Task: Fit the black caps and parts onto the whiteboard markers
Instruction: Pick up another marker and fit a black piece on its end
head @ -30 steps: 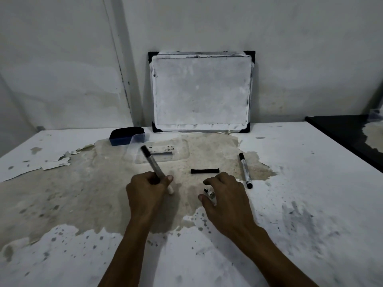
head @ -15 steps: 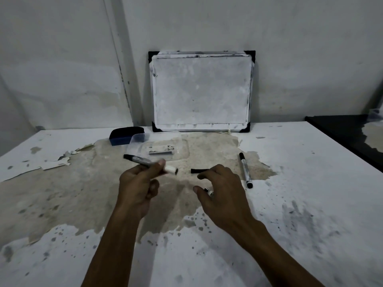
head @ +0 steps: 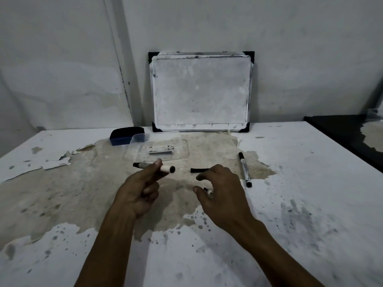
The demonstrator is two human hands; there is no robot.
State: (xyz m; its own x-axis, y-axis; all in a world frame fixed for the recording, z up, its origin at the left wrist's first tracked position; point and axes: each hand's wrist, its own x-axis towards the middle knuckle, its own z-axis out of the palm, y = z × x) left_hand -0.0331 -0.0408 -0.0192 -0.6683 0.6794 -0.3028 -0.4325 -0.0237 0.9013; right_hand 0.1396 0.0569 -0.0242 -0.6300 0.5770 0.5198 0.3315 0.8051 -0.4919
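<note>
My left hand (head: 139,191) grips a whiteboard marker (head: 165,168) held roughly level above the table, its open white end pointing right and its black end poking out to the left. My right hand (head: 222,191) hovers to the right of it, fingers curled, with a small white and black marker part (head: 208,191) tucked against its fingers. A loose black cap piece (head: 199,170) lies on the table just beyond my right fingertips. A second, capped marker (head: 244,169) lies to the right of my right hand.
A small whiteboard (head: 201,92) leans on the wall at the back. A dark blue eraser (head: 126,135) and a clear plastic tray (head: 159,151) with a grey piece sit behind my hands. The table's (head: 300,204) surface is peeling. A black surface (head: 342,129) borders the right.
My left hand lifted the marker and swung it from steeply tilted to nearly level. My right hand rose off the table and opened a little, moving towards the black cap piece.
</note>
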